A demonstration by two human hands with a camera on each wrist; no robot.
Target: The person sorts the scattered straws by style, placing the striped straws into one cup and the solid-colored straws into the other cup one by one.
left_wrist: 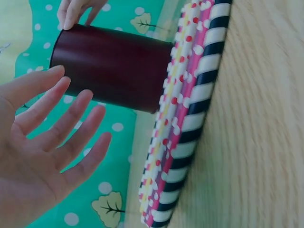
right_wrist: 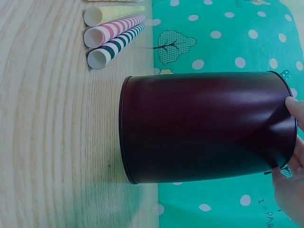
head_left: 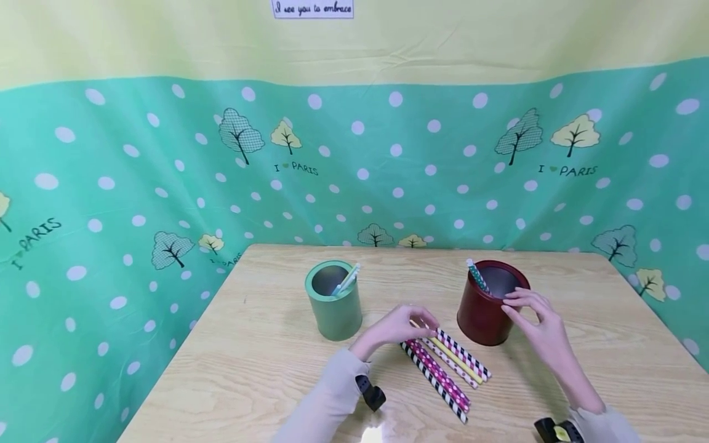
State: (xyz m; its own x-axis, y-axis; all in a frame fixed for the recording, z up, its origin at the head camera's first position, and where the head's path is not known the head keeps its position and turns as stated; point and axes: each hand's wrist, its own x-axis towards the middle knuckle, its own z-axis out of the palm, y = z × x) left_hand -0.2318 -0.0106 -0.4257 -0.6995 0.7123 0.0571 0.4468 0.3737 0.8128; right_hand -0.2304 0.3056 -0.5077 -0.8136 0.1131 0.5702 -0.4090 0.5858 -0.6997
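In the head view my left hand (head_left: 401,323) hovers over the far ends of several paper straws (head_left: 456,400) lying side by side. The left wrist view shows that hand (left_wrist: 52,137) with its fingers spread and nothing between them. The straws (left_wrist: 204,95) are black-and-white striped, magenta dotted, white with red dots, yellow and pink striped. My right hand (head_left: 537,323) holds the near-right rim of a dark red cup (head_left: 483,314), thumb and fingertips at its edge. Green dotted straws (head_left: 477,275) lean inside this upright cup.
A green cup (head_left: 335,314) stands to the left on the wooden table (head_left: 238,344), with light-coloured straws (head_left: 346,280) leaning in it. Behind the table hangs a dotted green and yellow curtain (head_left: 332,135). Dark wrist straps (head_left: 370,394) show at both sleeves.
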